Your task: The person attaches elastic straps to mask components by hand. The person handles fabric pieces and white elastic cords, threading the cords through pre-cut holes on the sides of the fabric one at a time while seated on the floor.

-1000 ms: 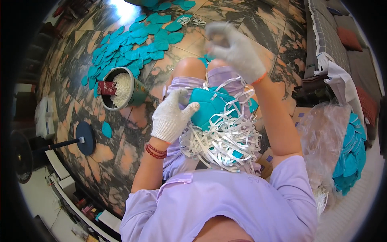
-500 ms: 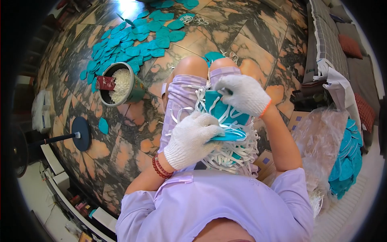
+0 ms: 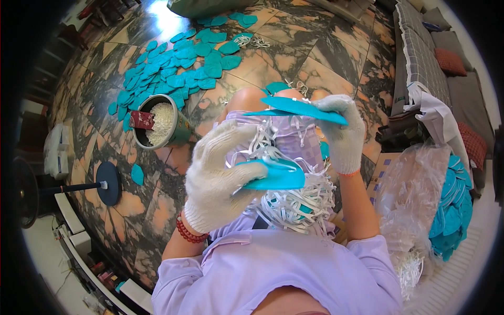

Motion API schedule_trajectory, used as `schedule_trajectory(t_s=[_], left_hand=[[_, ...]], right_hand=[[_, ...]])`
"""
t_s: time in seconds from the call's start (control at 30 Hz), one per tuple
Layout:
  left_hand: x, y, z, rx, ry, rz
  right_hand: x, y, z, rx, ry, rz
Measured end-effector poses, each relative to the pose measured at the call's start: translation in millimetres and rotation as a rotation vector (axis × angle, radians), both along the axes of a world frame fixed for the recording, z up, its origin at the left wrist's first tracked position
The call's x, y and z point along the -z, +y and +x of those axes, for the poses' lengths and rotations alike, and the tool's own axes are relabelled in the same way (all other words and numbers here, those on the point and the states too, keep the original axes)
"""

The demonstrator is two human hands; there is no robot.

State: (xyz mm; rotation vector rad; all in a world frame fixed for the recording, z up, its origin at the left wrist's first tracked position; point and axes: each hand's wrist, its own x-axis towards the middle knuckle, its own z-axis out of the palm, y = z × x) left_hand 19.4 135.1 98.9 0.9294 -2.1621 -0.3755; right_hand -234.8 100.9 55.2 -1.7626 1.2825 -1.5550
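Whereas half a second earlier the right hand [image 3: 346, 134] was seen low over the strap heap's far side, it is now found raised near the knees [image 3: 245, 98], with teal pieces [image 3: 304, 108] gripped at their right end. A nearer teal piece [image 3: 281, 177] is held under the left hand's [image 3: 214, 176] thumb, its forefinger spread away, above the white strap heap [image 3: 302, 211]; both hands are thus occupied, with material divided between them.

head view | worn fisheye, left of pair | faces down | close above hands [image 3: 215, 168], floor [image 3: 328, 58] beyond
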Motion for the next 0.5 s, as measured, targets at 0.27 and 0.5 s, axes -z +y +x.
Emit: schedule_trajectory(t_s=[0.27, 0.5], left_hand=[[22.7, -22.7, -11.0, 0.060, 0.157, 0.099], [16.7, -23.4, -4.1, -0.049, 0.200, 0.218]], right_hand=[[1.5, 23.8, 9.9, -0.180, -0.246, 0.204], [3.0, 19.7, -4.4, 0.140, 0.068, 0.137]])
